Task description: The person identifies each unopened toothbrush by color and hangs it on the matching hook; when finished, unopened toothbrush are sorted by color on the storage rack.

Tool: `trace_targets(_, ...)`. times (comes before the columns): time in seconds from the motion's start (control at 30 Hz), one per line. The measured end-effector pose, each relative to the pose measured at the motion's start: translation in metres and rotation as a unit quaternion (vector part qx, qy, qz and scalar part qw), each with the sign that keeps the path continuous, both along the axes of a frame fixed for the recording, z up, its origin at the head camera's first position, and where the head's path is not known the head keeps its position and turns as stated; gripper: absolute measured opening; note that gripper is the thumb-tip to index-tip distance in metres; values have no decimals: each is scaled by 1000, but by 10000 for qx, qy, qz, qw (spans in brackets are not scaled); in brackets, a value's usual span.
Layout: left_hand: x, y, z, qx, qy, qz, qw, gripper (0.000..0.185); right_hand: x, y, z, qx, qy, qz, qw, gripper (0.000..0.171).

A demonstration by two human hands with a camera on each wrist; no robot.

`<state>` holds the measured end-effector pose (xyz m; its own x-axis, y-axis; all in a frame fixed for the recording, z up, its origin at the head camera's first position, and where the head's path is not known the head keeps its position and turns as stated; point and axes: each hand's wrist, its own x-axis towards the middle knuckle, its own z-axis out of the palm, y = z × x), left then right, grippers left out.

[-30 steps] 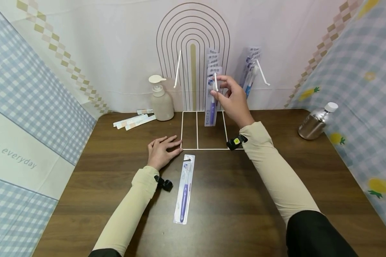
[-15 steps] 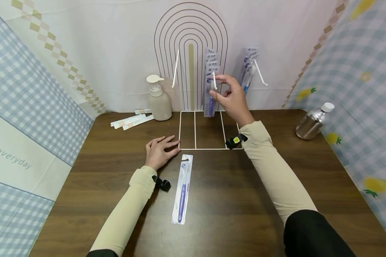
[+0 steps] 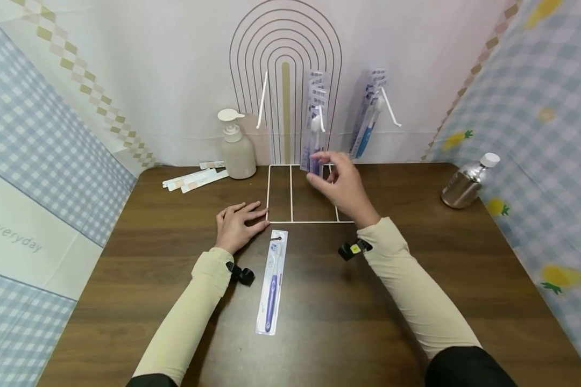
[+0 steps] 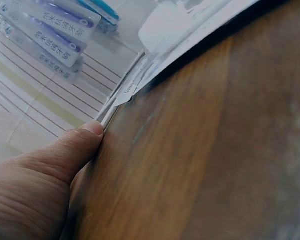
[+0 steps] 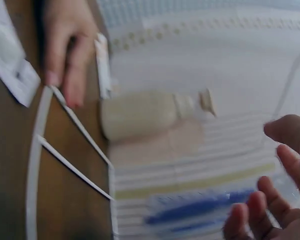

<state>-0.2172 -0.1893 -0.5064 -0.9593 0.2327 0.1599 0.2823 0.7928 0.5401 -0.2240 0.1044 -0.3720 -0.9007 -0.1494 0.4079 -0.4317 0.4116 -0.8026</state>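
Right hand (image 3: 345, 185) has dropped from hook to hanging toothbrush packs (image 3: 316, 129), fingers loosely apart, holding nothing; packs prob. light, slick, flexible: pinch at card top.

- Packaged toothbrush (image 3: 271, 281) on the table: purple handle, clear and white pack
- Hanging toothbrush packs (image 3: 316, 123): purple; second bunch (image 3: 368, 115): blue
- Wire rack (image 3: 290, 107): white
- Table (image 3: 348, 312): dark brown wood grain
- Soap dispenser (image 3: 234, 146): beige
- Bottle (image 3: 462, 184): silver, white cap
- Sleeves (image 3: 416, 290): cream
- Side cloths (image 3: 39, 129): blue-white check
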Motion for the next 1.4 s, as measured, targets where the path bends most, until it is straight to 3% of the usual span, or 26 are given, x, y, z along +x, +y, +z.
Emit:
trace_targets(0.23,-1,0,2,-24,-37,0,10000,42,27,-24,-36,786,-771,428,9930,48)
trace_targets(0.5,-2,-1,1,-33,-56,-10,10000,42,49,-48,-78,1712,-1463,865,9705,53)
trace_targets(0.63,-4,0,0,-59,-43,-29,10000,42,59,-57,-91,2091,-1587,964,9601,56)
trace_targets(0.8,-4,1,0,-71,-59,-24,10000,43,66,-64,-101,2489,-1549,716,9534,52)
trace_targets(1.17,-1,1,1,-103,-95,-4,9999,43,73,-64,-111,2042,-1013,555,9721,30)
trace_targets(1.4,0,0,1,-93,-68,-8,9999,42,77,-55,-108,1547,-825,566,9829,30)
